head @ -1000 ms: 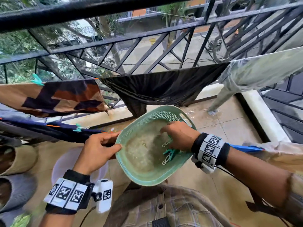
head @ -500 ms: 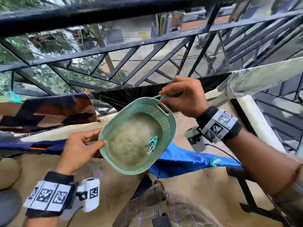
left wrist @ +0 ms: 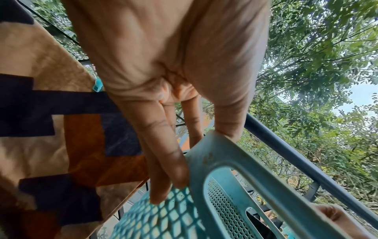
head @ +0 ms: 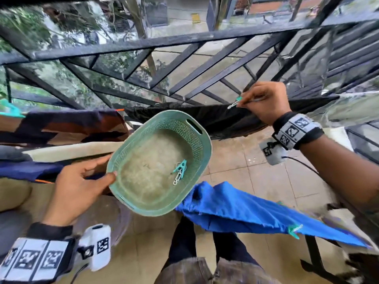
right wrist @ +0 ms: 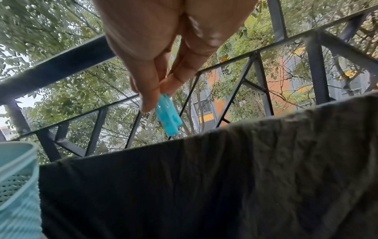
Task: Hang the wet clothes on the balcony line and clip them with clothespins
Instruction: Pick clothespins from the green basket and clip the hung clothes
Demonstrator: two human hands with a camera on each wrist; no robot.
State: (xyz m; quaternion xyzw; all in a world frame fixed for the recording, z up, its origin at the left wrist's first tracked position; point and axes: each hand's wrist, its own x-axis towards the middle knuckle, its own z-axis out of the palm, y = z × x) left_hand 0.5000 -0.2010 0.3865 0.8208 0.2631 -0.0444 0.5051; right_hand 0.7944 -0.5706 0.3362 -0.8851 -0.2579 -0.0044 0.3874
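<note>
My right hand (head: 264, 103) pinches a teal clothespin (head: 235, 102) (right wrist: 168, 115) just above the top edge of a black garment (head: 217, 117) (right wrist: 204, 186) draped over the balcony line. My left hand (head: 82, 185) (left wrist: 174, 145) grips the rim of a green plastic basket (head: 196, 144) (left wrist: 235, 186), thumb on the rim and fingers under the mesh. One more teal clothespin (head: 180, 167) with a metal hook lies inside the basket.
A brown and navy patterned cloth (head: 61, 128) hangs left, held by a teal pin (head: 8, 109). A blue cloth (head: 246, 210) with a teal pin (head: 294, 230) hangs below right. A pale garment (head: 348, 107) hangs far right. The black metal railing (head: 184, 39) stands just behind the line.
My right hand took a clothespin out of the basket and carried it up and right to the black garment's top edge. The left hand kept holding the basket.
</note>
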